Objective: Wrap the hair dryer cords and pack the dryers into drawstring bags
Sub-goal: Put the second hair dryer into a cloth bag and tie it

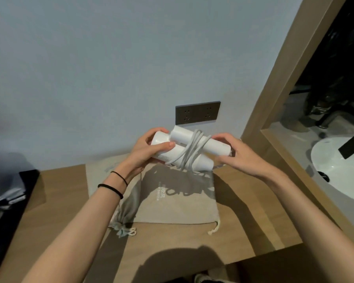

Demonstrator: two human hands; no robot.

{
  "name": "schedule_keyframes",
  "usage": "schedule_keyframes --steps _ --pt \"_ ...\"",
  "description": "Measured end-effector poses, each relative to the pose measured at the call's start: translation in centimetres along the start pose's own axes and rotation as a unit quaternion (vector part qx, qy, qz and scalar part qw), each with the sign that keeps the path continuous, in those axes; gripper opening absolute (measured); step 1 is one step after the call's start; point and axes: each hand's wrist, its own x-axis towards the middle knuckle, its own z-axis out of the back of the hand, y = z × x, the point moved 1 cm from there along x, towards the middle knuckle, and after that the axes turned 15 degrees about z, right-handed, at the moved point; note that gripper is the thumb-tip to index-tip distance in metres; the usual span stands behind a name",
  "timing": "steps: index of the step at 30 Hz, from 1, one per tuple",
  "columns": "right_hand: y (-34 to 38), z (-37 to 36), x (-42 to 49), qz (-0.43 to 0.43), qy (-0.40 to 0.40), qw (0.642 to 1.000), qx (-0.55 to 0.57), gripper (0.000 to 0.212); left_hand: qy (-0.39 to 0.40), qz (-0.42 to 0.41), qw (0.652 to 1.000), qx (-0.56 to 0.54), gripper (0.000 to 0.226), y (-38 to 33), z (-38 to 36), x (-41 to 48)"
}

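Note:
A white folded hair dryer (217,145) hangs in the air above the wooden counter, its grey cord (189,153) wound several times around barrel and handle. My left hand (149,152) grips the dryer's left end, thumb across the front. My right hand (237,154) holds the right end with curled fingers; the cord's end there is hidden by that hand. Below lies a flat beige drawstring bag (178,203) with pale lettering. A second, greyer bag (127,209) lies partly under it, bunched at its mouth.
A dark socket panel (197,112) is on the wall behind the dryer. A wood frame (274,111) borders a basin (335,172) at right. A dark tray with folded items (6,201) sits at the counter's left. The counter edge (253,256) runs near me.

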Motion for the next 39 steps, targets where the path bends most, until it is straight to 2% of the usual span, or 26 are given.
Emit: schedule_keyframes --steps 2,3,5,7,9,11,13,15,18,20,23,25,28,32,35,39 --pt "0.3 0.0 0.0 -0.01 0.01 1.0 0.021 0.037 0.005 0.014 1.0 -0.016 0.035 0.1 0.0 -0.3" --pt "0.3 0.1 0.1 -0.028 -0.013 0.996 0.08 0.036 0.008 0.024 0.999 -0.03 0.033 0.2 -0.1 -0.4" --pt "0.0 0.4 0.0 -0.076 -0.097 0.961 0.249 0.035 0.011 0.058 0.996 -0.071 0.034 0.7 -0.7 -0.9" --pt "-0.5 1.1 -0.2 -0.104 -0.165 0.928 0.319 0.029 0.023 0.088 0.987 -0.135 0.039 0.9 -1.5 -0.8" --pt "-1.0 0.1 -0.5 -0.131 -0.157 0.925 0.319 0.034 0.033 0.102 0.973 -0.203 0.036 0.9 -1.9 -0.6" --pt "-1.4 -1.7 -0.6 -0.142 -0.084 0.939 0.302 0.032 0.035 0.11 0.96 -0.256 0.024 0.6 -2.0 -0.4" --pt "-0.9 -2.9 -0.4 -0.135 -0.001 0.958 0.252 0.031 0.038 0.127 0.947 -0.294 0.024 -0.1 -2.3 -0.3" --pt "-0.4 -3.4 0.4 -0.128 -0.018 0.971 0.202 0.036 0.04 0.149 0.94 -0.304 0.029 -1.0 -2.6 -0.3" --pt "0.0 -3.5 1.9 -0.122 -0.091 0.982 0.114 0.039 0.037 0.15 0.948 -0.279 0.014 -2.2 -3.2 -0.5" --pt "-0.5 -3.1 2.6 -0.111 -0.131 0.977 0.124 0.043 0.038 0.145 0.956 -0.25 0.01 -2.6 -3.2 -0.5" --pt "-0.8 -0.7 3.1 -0.074 -0.184 0.975 0.104 0.025 0.017 0.126 0.978 -0.168 0.013 -3.1 -2.1 -0.5" --pt "-0.7 1.2 3.1 -0.079 -0.223 0.961 0.145 0.018 0.017 0.103 0.989 -0.103 0.025 -3.4 -1.1 -0.6" --pt "-0.2 3.2 3.4 -0.033 -0.174 0.981 0.083 0.021 0.005 0.072 0.997 -0.019 0.048 -3.9 0.1 -0.8" --pt "1.3 2.8 4.9 0.033 -0.087 0.994 0.057 0.024 -0.057 0.028 0.997 0.042 0.034 -4.0 0.0 -0.8" --pt "1.7 1.7 5.5 0.045 -0.008 0.999 -0.019 0.038 -0.096 -0.002 0.993 0.066 0.031 -3.9 -0.2 -0.7" --pt "1.2 1.2 5.6 0.059 -0.003 0.996 -0.059 0.038 -0.124 -0.018 0.988 0.087 0.036 -3.7 -0.1 -0.7"
